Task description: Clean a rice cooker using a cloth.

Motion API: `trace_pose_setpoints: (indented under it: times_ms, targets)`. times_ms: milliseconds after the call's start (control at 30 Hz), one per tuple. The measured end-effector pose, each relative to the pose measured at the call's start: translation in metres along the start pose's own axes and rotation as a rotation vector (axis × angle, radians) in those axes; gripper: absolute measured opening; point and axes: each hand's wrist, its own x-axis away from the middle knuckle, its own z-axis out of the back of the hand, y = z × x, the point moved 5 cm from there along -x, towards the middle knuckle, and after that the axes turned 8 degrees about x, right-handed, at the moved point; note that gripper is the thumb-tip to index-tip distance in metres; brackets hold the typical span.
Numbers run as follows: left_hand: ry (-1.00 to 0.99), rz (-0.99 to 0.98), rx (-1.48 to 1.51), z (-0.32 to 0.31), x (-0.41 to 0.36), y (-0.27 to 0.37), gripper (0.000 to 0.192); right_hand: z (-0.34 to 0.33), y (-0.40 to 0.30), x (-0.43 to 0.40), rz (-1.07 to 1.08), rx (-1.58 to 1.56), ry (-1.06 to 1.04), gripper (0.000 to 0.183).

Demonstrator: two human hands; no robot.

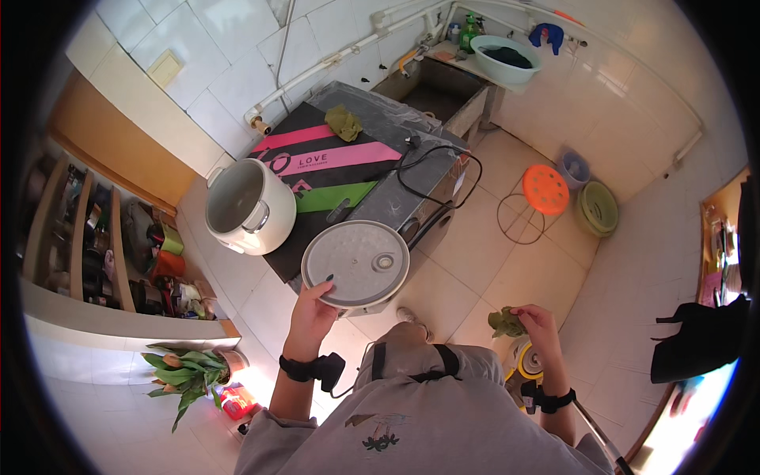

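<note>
My left hand (pixel 314 314) holds a round grey lid (pixel 347 261) by its near edge, with the thumb on top. The lid has a small round fitting off to one side and a dot in its middle. Beyond it, to the left, a deep off-white pot (pixel 279 208) with side handles stands uncovered on the table's corner. Off to my right, my right hand (pixel 537 326) pinches a crumpled olive-green cloth (pixel 504 322), apart from the lid. A similar olive cloth (pixel 343 123) lies bunched on the black mat (pixel 320 219) with pink and green stripes.
A black cable (pixel 436 206) loops over the edge of the dark table (pixel 392 196). Behind are a stone sink (pixel 436 89) and a pale basin (pixel 504 68) holding dark cloth. An orange stool (pixel 545 190) and green basins (pixel 597 208) stand right. A potted plant (pixel 190 371) is at left.
</note>
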Motion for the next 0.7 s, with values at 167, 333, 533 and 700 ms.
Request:
trace_pose_setpoints:
  times_ms: [167, 333, 533, 700]
  targets:
    - [-0.044, -0.018, 0.049, -0.050, -0.079, 0.011, 0.030, -0.015, -0.031, -0.072, -0.009, -0.032, -0.035, 0.017]
    - [-0.110, 0.078, 0.170, -0.120, -0.161, 0.015, 0.048, -0.020, -0.060, -0.139, -0.011, -0.033, -0.124, 0.017]
    - [-0.213, -0.030, 0.104, -0.174, -0.261, 0.013, 0.038, -0.025, -0.097, -0.235, -0.039, 0.006, -0.347, 0.017]
    - [-0.069, -0.136, 0.118, -0.187, -0.323, 0.005, 0.038, -0.015, -0.125, -0.312, 0.026, 0.107, -0.644, 0.019]
